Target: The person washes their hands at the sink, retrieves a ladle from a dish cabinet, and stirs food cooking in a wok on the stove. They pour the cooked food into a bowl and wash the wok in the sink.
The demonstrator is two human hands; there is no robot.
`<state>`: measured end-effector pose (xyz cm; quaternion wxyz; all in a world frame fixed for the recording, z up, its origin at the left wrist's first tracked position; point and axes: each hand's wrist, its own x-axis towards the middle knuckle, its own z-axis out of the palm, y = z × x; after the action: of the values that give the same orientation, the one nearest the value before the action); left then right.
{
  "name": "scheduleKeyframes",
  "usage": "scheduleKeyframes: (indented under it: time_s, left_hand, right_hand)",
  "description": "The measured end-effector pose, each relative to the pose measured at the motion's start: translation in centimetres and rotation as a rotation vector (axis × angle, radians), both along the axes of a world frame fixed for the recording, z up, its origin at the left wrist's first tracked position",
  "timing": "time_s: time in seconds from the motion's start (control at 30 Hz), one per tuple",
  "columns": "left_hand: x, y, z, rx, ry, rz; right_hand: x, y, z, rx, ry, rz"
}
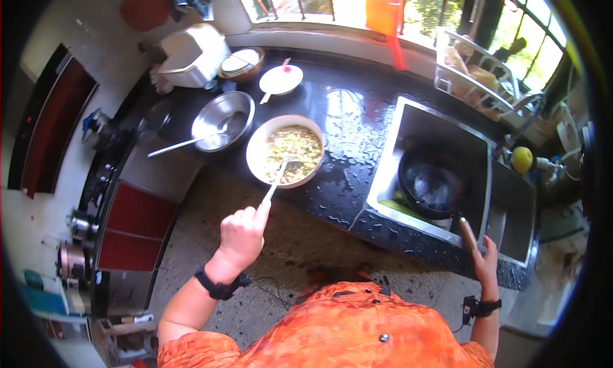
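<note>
My left hand (244, 231) clamped round spoon (273, 188), its tip dipped in filled bowl (253, 152) on counter (348, 199). My right hand (486, 262) at brown handle (469, 234), near sink (391, 152); grip unclear.

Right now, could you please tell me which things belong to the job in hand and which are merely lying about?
Seemingly part of the job:
spoon in the left grip
bowl of food
wooden handle in the right grip
dark pan in the sink

Seemingly just lying about:
steel basin
long-handled utensil
white dish
white tub
</note>
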<state>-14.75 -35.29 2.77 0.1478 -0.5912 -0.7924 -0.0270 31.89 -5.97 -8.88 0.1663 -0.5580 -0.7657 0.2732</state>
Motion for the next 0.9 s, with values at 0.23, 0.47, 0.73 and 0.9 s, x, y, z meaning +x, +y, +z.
scheduleKeyframes:
  time_s: [0.23, 0.47, 0.73, 0.9]
  left_hand:
    - [-4.6, 2.1, -2.6, 0.178, -0.295, 0.054]
    - [-4.5, 0.1, -2.9, 0.041, -0.673, 0.333]
    - [8.3, 5.3, 2.2, 0.334, -0.34, 0.233]
    - [17.4, 14.6, 3.9, 0.206, -0.471, 0.048]
  right_hand:
    - [-1.4, -0.9, 10.6, 0.294, -0.037, -0.04]
    - [1.8, 8.8, 13.5, 0.231, -0.25, 0.075]
    - [-0.9, 24.4, 7.8, 0.248, -0.085, 0.314]
    - [-2.3, 25.0, 5.0, 0.222, -0.127, 0.4]
